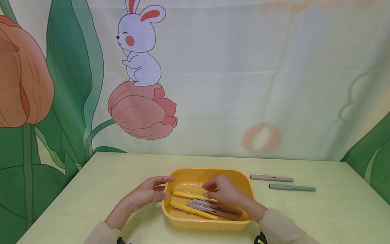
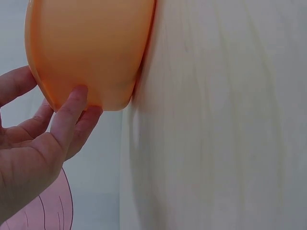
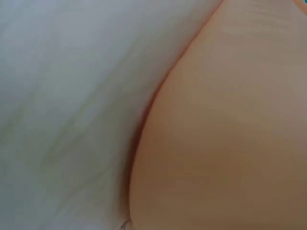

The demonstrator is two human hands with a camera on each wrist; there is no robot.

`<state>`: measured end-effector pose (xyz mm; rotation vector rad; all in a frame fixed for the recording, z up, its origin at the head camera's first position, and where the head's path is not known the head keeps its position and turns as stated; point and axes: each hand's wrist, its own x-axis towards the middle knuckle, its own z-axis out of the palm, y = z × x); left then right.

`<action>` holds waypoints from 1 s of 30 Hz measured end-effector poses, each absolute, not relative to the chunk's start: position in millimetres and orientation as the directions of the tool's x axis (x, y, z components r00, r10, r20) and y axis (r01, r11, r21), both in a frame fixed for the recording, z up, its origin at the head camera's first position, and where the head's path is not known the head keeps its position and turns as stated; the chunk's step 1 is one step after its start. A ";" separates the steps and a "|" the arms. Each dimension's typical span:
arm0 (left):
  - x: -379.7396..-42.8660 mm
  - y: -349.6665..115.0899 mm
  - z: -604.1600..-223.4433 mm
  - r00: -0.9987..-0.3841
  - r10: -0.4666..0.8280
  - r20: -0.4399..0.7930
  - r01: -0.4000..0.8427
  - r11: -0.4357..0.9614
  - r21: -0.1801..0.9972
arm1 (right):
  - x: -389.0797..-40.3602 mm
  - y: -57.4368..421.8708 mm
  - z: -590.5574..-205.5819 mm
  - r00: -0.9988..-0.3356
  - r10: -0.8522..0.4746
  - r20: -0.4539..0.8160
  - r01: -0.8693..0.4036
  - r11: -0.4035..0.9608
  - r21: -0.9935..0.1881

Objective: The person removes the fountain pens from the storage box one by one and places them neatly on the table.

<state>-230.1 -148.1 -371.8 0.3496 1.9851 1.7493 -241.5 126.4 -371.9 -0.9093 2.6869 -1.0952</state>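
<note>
A yellow plastic basket point(image 1: 210, 226) stands near the front of the table. My left hand point(image 1: 149, 192) holds its left end, with thumb and forefinger at the rim; in the left wrist view, fingertips point(image 2: 79, 93) touch the outer wall. My right hand point(image 1: 225, 191) is over the inside of the basket, fingers bent, a gap between thumb and forefinger. Its thumb is close to the upper yellow pen point(image 1: 182, 194). Below lie another yellow pen point(image 1: 195, 211) and two mauve pens point(image 1: 213, 211), side by side. The right wrist view shows no fingers.
On the table point(image 1: 122, 176), right of the basket, lie a pinkish pen point(image 1: 271, 177) and a grey-green pen point(image 1: 292, 187), both with clips. A printed cloth point(image 1: 213, 84) with a rabbit and tulips hangs behind the table's back edge.
</note>
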 end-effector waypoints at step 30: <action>-217.9 -156.3 -375.4 -0.846 0.514 -0.141 -0.071 0.153 0.986 | -229.0 106.1 -386.2 -0.731 -0.665 0.157 -0.658 0.624 -0.420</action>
